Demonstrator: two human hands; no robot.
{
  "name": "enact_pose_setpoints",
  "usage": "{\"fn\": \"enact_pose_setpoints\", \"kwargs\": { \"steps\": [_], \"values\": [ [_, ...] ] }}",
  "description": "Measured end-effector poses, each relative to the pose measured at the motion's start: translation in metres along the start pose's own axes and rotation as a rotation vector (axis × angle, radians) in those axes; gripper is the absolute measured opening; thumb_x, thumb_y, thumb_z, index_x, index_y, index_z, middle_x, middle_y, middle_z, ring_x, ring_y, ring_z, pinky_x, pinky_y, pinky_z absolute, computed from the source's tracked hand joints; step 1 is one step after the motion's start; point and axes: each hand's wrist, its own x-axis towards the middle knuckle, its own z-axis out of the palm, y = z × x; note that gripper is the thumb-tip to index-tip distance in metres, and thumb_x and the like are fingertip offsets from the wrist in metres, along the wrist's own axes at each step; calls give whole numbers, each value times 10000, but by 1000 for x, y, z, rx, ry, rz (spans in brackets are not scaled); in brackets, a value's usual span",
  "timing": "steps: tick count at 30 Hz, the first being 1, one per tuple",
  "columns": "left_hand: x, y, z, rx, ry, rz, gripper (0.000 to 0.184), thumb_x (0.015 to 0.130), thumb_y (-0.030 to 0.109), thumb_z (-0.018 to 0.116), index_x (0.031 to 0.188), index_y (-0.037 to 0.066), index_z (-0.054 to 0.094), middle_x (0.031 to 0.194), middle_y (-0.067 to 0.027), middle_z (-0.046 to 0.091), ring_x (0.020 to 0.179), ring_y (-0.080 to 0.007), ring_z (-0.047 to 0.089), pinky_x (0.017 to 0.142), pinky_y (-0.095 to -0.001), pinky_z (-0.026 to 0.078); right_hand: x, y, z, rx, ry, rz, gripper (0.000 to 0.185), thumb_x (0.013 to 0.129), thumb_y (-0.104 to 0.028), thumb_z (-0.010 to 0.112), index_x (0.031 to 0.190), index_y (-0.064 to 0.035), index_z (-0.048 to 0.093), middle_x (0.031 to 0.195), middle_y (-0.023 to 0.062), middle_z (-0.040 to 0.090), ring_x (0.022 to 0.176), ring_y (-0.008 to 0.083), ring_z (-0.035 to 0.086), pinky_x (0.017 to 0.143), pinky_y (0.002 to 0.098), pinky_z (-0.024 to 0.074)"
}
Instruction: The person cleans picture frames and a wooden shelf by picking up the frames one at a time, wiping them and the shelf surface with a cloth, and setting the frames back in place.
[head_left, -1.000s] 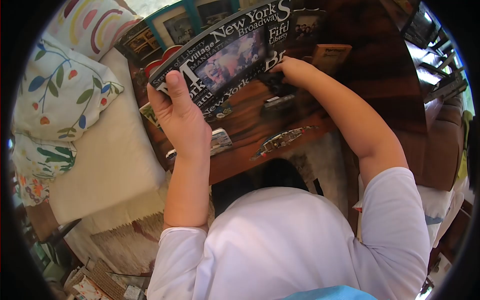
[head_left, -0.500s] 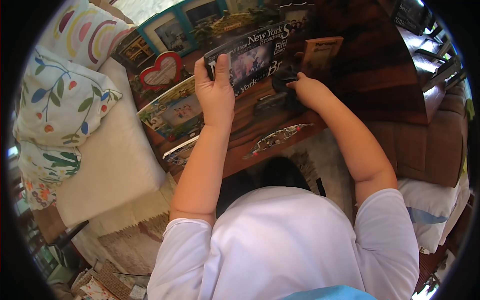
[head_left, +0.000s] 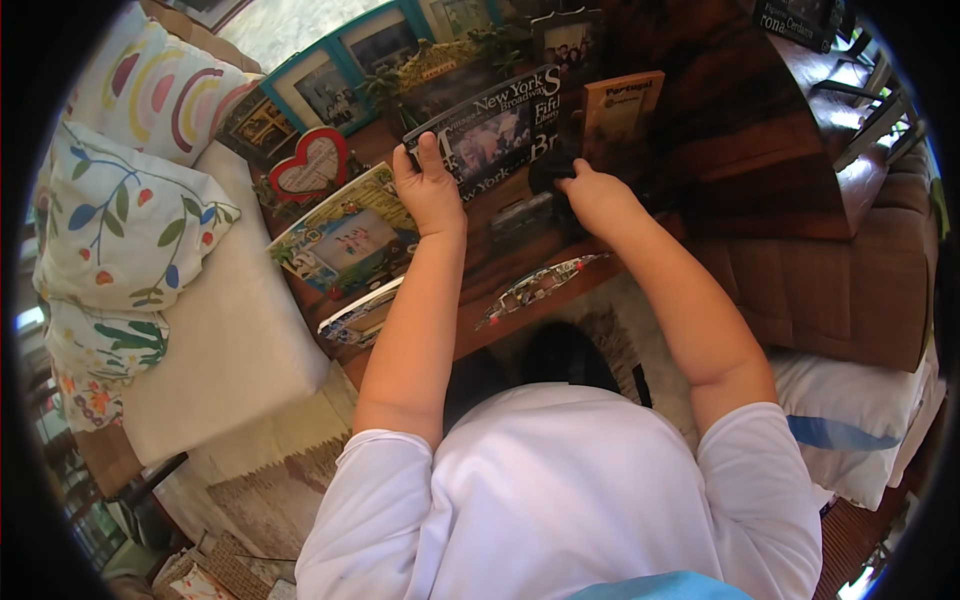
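Dark tabletop (head_left: 730, 150) upper right; centre, left hand (head_left: 432, 192) clamps photo frame (head_left: 488, 138), right hand (head_left: 604, 203) seemingly pinches black item (head_left: 548, 174); apparently a holding step, next calls for steady grip

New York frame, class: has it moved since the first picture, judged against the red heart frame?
Yes. The New York frame has moved rightward in view: it partly hid the red heart frame, which now shows whole to its left.
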Motion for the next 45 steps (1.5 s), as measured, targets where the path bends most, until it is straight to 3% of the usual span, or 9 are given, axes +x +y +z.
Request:
{"fn": "enact_pose_setpoints", "kwargs": {
  "steps": [6, 12, 16, 22, 28, 31, 37, 45],
  "values": [
    [10, -7, 2, 124, 30, 23, 358, 883, 430, 578, 928, 77, 534, 837, 19, 532, 741, -74, 469, 682, -238, 393, 1, -2, -2, -13, -11, -19, 197, 810, -74, 507, 953, -36, 638, 1149, 205, 503, 882, 356, 624, 761, 429, 521],
    [22, 2, 1, 578, 49, 155, 291, 917, 341, 538, 1018, 68, 551, 946, -80, 496, 825, -184, 493, 739, -325, 411, 3, -4, -1, -3, -15, -14, 204, 797, -53, 509, 954, -31, 638, 1150, 211, 501, 878, 351, 631, 743, 420, 530],
    [24, 41, 10, 913, -144, 145, 218, 892, 184, 506, 1080, 92, 569, 1030, -131, 521, 961, -280, 513, 818, -377, 431, 4, -2, 3, -11, -15, -18, 209, 792, -52, 515, 959, -27, 639, 1153, 209, 503, 884, 348, 632, 745, 417, 532],
    [32, 74, 21, 1562, -660, 216, 454, 753, 11, 551, 1195, 116, 551, 1167, -131, 527, 1081, -329, 489, 900, -414, 443, 3, 0, 6, -1, 26, -16, 208, 790, -52, 520, 959, -22, 638, 1168, 206, 500, 897, 346, 631, 751, 422, 531],
    [38, 72, 17, 1525, -830, 394, 516, 712, -49, 545, 1203, 109, 540, 1161, -122, 539, 1081, -328, 480, 923, -402, 428, -6, -3, 5, 69, 43, 40, 180, 804, -70, 521, 941, -23, 628, 1184, 195, 492, 939, 346, 611, 768, 426, 527],
    [38, 73, 16, 1476, -839, 380, 562, 714, -116, 443, 1222, 111, 528, 1180, -152, 521, 1110, -344, 466, 957, -402, 403, -18, -5, 1, 69, 85, 37, 197, 815, -76, 511, 982, -37, 608, 1157, 185, 492, 953, 339, 594, 784, 428, 518],
    [43, 64, 11, 1461, -838, 421, 513, 737, -92, 429, 1201, 98, 538, 1190, -149, 520, 1122, -345, 466, 955, -411, 404, -32, -6, -14, 163, 200, 15, 238, 833, -80, 489, 1052, -73, 583, 1092, 167, 498, 932, 326, 589, 799, 429, 506],
    [46, 66, 15, 1420, -847, 464, 441, 789, -33, 459, 1174, 149, 573, 1111, -124, 565, 1067, -325, 518, 906, -410, 434, -37, -1, -21, 185, 47, 32, 292, 839, -76, 482, 1109, -98, 591, 1117, 172, 501, 960, 335, 586, 826, 430, 494]
  ]
}}
